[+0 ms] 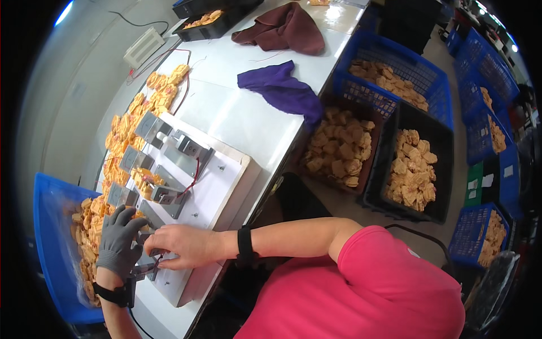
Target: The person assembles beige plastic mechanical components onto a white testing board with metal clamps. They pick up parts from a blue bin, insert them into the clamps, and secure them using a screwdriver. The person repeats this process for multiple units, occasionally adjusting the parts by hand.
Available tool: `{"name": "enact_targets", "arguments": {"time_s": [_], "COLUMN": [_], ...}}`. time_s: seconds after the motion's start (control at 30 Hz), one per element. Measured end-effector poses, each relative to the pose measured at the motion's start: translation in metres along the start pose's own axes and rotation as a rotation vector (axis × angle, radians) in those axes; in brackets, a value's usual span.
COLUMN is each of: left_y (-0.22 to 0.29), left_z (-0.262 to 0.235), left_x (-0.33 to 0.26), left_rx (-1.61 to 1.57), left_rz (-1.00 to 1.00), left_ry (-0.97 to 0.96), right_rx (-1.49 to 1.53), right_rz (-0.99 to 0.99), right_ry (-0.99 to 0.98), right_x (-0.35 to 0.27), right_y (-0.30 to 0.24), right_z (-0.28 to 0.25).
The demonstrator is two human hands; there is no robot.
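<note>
Taking twelve as the top of the view, a row of grey metal fixtures [195,148] blocks the way from twelve to one o'clock of the hands, with a red wire [197,169] arching off its right side. A long heap of yellow pieces [129,121] closes off eleven, and the wall of a blue bin [49,237] rises at nine. Toward two, a strip of raised white board [212,198] lies open except for low screws [221,168]. Beyond it at one, bare tabletop [217,107] gives passage up to a purple cloth [279,87]. The right forearm [293,238] bars three.
</note>
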State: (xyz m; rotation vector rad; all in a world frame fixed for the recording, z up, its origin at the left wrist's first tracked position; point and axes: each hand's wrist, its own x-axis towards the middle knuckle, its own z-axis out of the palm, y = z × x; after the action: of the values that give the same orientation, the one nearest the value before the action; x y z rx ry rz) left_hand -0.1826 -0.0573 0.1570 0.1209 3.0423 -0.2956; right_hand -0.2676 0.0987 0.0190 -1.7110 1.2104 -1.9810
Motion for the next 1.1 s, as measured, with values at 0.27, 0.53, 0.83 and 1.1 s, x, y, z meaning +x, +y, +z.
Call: {"name": "enact_targets", "arguments": {"time_s": [0.27, 0.53, 0.83, 1.1], "left_y": [-0.003, 0.025, 0.131, 0.142], "left_z": [0.006, -0.055, -0.018, 0.015], "left_x": [0.009, -0.037, -0.061, -0.056], "left_rx": [-0.001, 0.085, -0.573, -0.829], "left_rz": [0.051, -0.164, -0.069, -0.17], "left_ry": [0.028, 0.208, 0.199, 0.272], "right_rx": [0.047, -0.003, 0.085, -0.284], "right_rz": [0.023, 0.007, 0.061, 1.056], "right_ry": [-0.026, -0.06, -0.052, 0.253], "right_x": [0.0, 0.0, -0.054, -0.238], "right_y": [0.001, 0.002, -0.048, -0.086], "right_z": [0.002, 0.004, -0.034, -0.164]}}
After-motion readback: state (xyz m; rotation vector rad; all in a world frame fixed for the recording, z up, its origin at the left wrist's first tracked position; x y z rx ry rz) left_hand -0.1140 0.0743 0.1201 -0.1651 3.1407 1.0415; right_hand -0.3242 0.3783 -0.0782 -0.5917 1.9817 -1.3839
